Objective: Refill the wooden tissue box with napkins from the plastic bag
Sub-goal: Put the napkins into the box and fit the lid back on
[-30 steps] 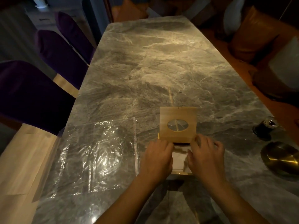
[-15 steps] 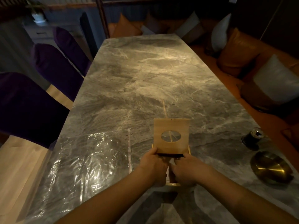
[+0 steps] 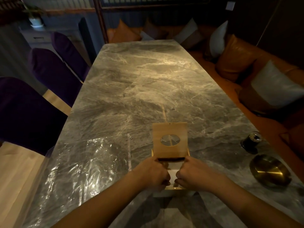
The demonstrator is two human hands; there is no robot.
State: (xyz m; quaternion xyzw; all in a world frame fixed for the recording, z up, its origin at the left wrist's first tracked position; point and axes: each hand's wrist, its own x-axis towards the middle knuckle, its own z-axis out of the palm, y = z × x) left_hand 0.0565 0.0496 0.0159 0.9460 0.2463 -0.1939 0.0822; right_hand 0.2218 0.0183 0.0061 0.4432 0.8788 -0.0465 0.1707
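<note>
A wooden tissue box [image 3: 174,188] sits near the front edge of the grey marble table [image 3: 148,89]. Its lid [image 3: 170,130], with an oval hole, is slid partway off toward the far side. White napkins [image 3: 173,174] show in the opening between my hands. My left hand [image 3: 152,174] and my right hand [image 3: 190,175] rest on the box's two sides with fingers curled in over the napkins. Left of the box, a clear plastic bag [image 3: 88,163] lies flat on the table and looks empty.
A brass dish [image 3: 269,170] and a small dark jar [image 3: 250,140] stand at the right. Purple chairs [image 3: 41,89] line the left side. A brown sofa with cushions [image 3: 246,66] runs along the right and far end.
My hands have closed in from the lid's near edge to the box opening, fingers curling over the napkins. The view has tilted up, so the box sits lower in frame.
</note>
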